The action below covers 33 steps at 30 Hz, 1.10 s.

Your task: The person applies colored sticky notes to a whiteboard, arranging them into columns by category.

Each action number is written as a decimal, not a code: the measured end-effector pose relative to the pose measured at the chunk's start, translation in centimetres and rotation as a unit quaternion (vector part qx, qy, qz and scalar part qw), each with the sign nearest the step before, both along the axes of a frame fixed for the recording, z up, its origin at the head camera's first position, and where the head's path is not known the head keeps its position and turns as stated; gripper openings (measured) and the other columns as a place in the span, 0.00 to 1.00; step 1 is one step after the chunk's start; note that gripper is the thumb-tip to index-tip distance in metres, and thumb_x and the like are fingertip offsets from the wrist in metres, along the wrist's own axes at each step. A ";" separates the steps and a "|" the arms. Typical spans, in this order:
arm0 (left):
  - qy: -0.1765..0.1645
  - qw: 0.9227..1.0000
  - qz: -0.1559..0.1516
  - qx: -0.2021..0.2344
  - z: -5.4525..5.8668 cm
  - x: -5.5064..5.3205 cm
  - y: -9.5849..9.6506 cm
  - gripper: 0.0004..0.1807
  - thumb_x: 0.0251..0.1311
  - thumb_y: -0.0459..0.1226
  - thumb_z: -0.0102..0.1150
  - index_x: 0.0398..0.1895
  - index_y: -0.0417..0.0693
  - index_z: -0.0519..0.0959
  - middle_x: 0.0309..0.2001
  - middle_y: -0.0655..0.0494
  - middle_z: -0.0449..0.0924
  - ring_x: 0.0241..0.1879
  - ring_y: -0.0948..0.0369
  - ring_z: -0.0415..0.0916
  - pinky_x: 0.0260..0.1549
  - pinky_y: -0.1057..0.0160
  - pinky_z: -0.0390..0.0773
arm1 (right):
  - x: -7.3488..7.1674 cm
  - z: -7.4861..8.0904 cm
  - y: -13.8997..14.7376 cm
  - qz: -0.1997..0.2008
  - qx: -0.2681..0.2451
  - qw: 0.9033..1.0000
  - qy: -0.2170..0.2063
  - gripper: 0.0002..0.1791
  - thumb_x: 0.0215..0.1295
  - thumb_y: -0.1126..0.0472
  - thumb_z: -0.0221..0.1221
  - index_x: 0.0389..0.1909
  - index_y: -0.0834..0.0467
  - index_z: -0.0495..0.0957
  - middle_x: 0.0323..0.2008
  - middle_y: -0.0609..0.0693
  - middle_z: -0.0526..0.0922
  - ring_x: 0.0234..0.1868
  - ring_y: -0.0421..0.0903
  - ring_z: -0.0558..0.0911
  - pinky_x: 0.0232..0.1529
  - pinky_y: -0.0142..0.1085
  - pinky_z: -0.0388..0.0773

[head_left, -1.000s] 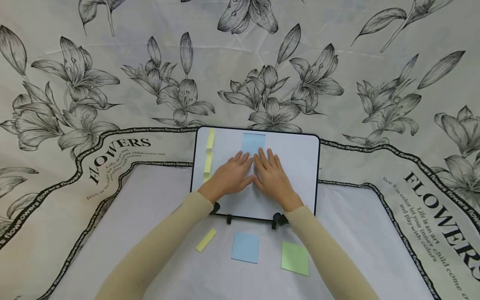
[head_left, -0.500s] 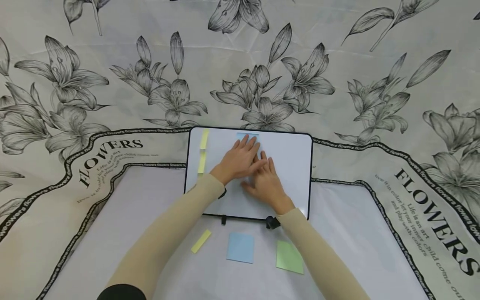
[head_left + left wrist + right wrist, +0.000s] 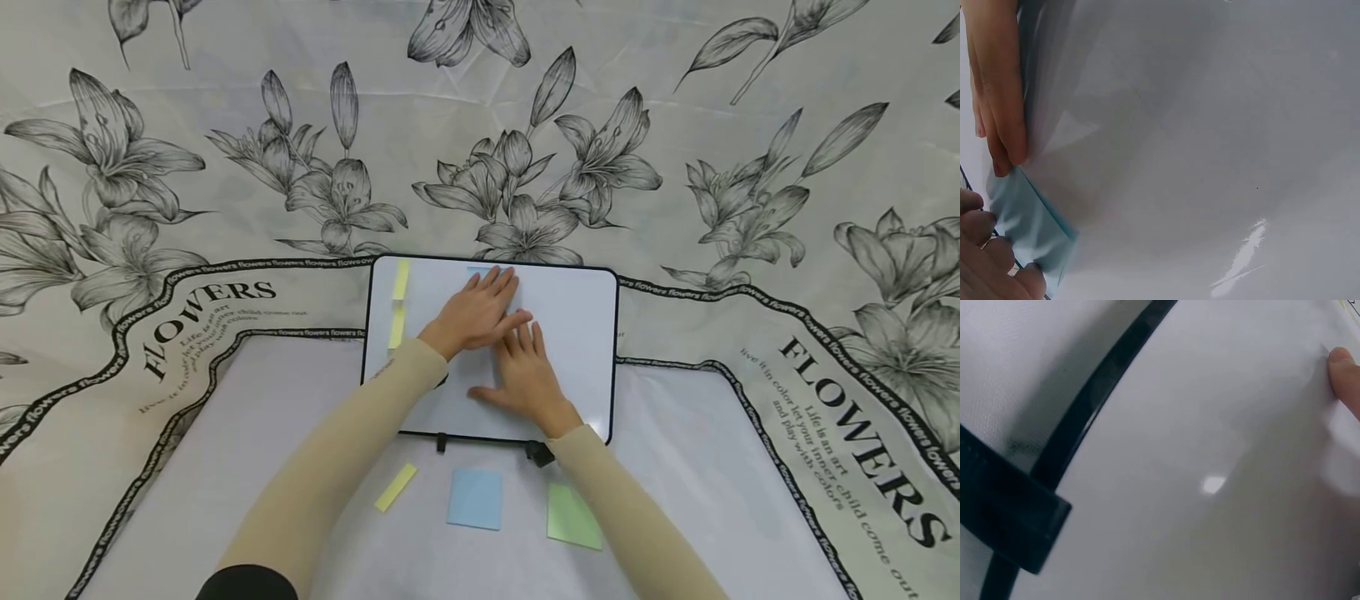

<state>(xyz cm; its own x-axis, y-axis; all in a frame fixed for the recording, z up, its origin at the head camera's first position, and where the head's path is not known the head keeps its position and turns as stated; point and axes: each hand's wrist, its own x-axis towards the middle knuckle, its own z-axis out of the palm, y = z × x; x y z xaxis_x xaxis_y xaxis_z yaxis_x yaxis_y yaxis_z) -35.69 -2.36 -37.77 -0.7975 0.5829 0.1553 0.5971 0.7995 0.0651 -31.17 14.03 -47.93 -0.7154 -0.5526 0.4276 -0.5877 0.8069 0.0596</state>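
Observation:
A blue sticky note (image 3: 1038, 222) lies on a black-framed whiteboard (image 3: 573, 333). In the head view only a sliver of it shows above my left hand (image 3: 474, 310), whose extended fingers lie flat over it. Just below and to the right, my right hand (image 3: 528, 379) rests on the board. Its fingers point upward under the left thumb, and its own thumb spreads left. Fingers of both hands touch the note in the left wrist view, where one edge looks slightly lifted. The right wrist view shows only a digit (image 3: 1346, 381) at the board's surface.
Yellow strips (image 3: 397, 325) run down the board's left side. In front of the board lie a yellow strip pad (image 3: 395, 487), a blue note pad (image 3: 474, 498) and a green note pad (image 3: 573, 515). Black supports (image 3: 538, 453) hold the board's lower edge.
My left hand has moved up over the blue note, covering most of it. The right hand has slid slightly lower, beneath the left thumb. The head view has shifted a little.

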 end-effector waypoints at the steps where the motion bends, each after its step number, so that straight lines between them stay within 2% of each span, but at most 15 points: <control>1: 0.001 1.000 0.002 -0.001 0.0 -0.1 0.0 0.45 0.78 0.64 0.28 0.83 0.42 0.46 0.84 0.47 0.44 0.83 0.49 0.39 0.80 0.46 0.47 | 0.1 0.0 0.0 0.004 -0.005 1.000 0.007 0.70 0.50 0.24 0.68 0.81 0.65 0.50 0.81 0.63 0.53 0.82 0.67 0.47 0.78 0.65 0.45; 6: 0.004 1.000 0.025 -0.006 0.0 -0.1 -0.2 0.45 0.77 0.65 0.25 0.83 0.42 0.46 0.84 0.48 0.43 0.84 0.52 0.40 0.80 0.47 0.47 | 0.4 0.0 -0.3 0.005 -0.005 1.000 0.010 0.72 0.48 0.23 0.68 0.81 0.65 0.49 0.81 0.62 0.52 0.82 0.68 0.44 0.78 0.66 0.45; 12: 0.001 0.999 0.054 0.002 -0.1 0.0 -1.0 0.46 0.77 0.66 0.24 0.83 0.43 0.47 0.84 0.49 0.42 0.83 0.54 0.41 0.80 0.44 0.47 | 0.5 0.1 -0.4 -0.010 0.010 1.000 0.000 0.74 0.48 0.22 0.66 0.82 0.63 0.44 0.83 0.59 0.45 0.83 0.65 0.37 0.79 0.64 0.42; 19: 0.003 0.997 0.083 0.004 -0.3 0.1 -2.7 0.48 0.75 0.68 0.23 0.83 0.43 0.48 0.84 0.49 0.42 0.83 0.53 0.43 0.80 0.42 0.47 | 0.5 0.1 -0.2 -0.019 0.018 1.000 0.013 0.74 0.48 0.22 0.67 0.81 0.65 0.45 0.83 0.60 0.42 0.82 0.67 0.42 0.80 0.63 0.44; 24: 0.008 0.995 0.101 -0.002 -0.5 0.2 -3.7 0.49 0.74 0.69 0.21 0.83 0.43 0.48 0.84 0.49 0.43 0.83 0.53 0.44 0.80 0.41 0.43 | 0.5 0.2 -0.1 -0.026 0.017 1.000 0.000 0.74 0.49 0.22 0.67 0.81 0.64 0.43 0.84 0.59 0.39 0.83 0.65 0.40 0.80 0.62 0.41; 28: 0.010 0.994 0.106 -0.002 -0.6 0.5 -3.7 0.49 0.74 0.69 0.22 0.83 0.43 0.47 0.84 0.49 0.42 0.83 0.52 0.42 0.80 0.40 0.39 | 0.5 0.0 -0.1 -0.023 0.009 1.000 -0.005 0.74 0.49 0.22 0.67 0.81 0.65 0.44 0.84 0.59 0.40 0.83 0.66 0.40 0.80 0.63 0.41; 33: 0.023 0.996 0.084 -0.014 -0.5 0.8 -2.5 0.47 0.76 0.67 0.24 0.84 0.44 0.46 0.84 0.50 0.42 0.84 0.52 0.38 0.80 0.40 0.39 | 0.6 -0.2 -0.4 -0.015 0.001 1.000 -0.005 0.73 0.49 0.23 0.67 0.82 0.64 0.45 0.83 0.60 0.45 0.83 0.66 0.40 0.79 0.65 0.43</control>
<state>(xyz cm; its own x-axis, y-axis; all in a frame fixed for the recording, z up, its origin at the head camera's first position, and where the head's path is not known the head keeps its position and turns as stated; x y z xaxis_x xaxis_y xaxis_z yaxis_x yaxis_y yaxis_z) -34.92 -4.86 -38.30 -0.8762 0.4471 0.1801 0.4573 0.8891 0.0175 -30.56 13.63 -48.13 -0.7363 -0.5319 0.4184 -0.5637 0.8241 0.0557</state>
